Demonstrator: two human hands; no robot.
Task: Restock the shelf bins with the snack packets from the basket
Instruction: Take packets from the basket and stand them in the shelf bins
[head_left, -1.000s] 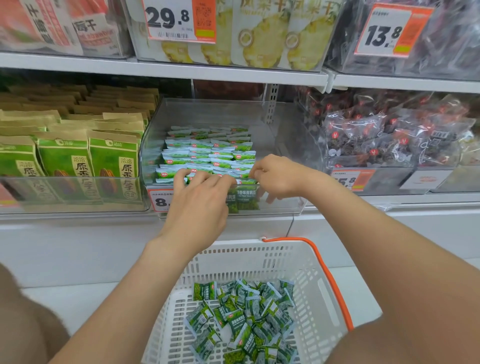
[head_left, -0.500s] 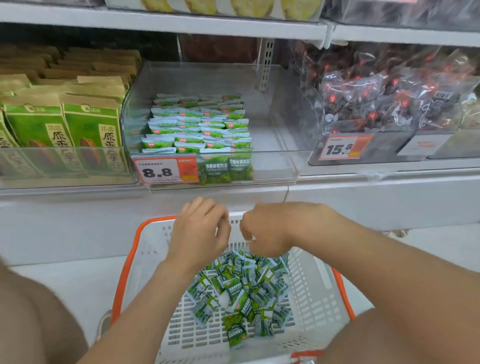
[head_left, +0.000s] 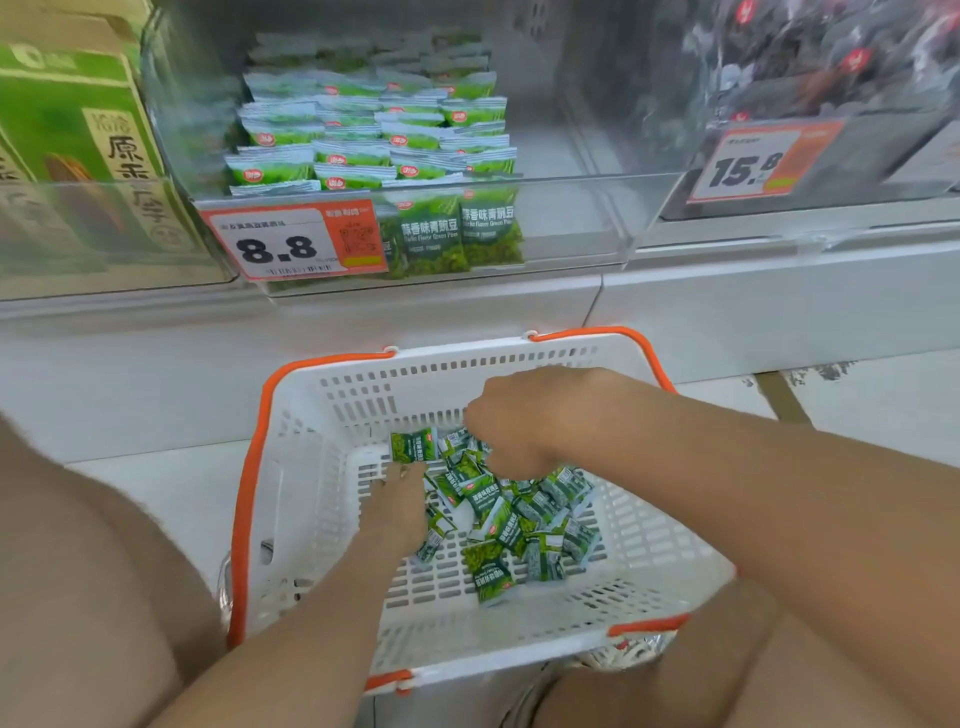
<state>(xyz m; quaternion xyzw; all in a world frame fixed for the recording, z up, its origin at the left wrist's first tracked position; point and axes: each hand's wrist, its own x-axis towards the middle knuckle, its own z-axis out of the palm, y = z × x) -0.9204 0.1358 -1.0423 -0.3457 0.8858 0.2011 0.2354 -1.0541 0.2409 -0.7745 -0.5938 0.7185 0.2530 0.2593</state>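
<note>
Green pea packets (head_left: 514, 519) lie heaped loose on the white basket (head_left: 467, 384) floor. Right hand (head_left: 519, 421) curls over the heap and left hand (head_left: 397, 506) digs in; neither hold can be confirmed. Risk: an overfull, slippery handful sheds packets on the way up to the clear bin (head_left: 571, 223).

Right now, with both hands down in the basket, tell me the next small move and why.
Probably gather a few green pea packets and lift them. Both the left hand and right hand sit on the loose pile in the basket, and the clear bin above has bare room right of its rows.
</note>
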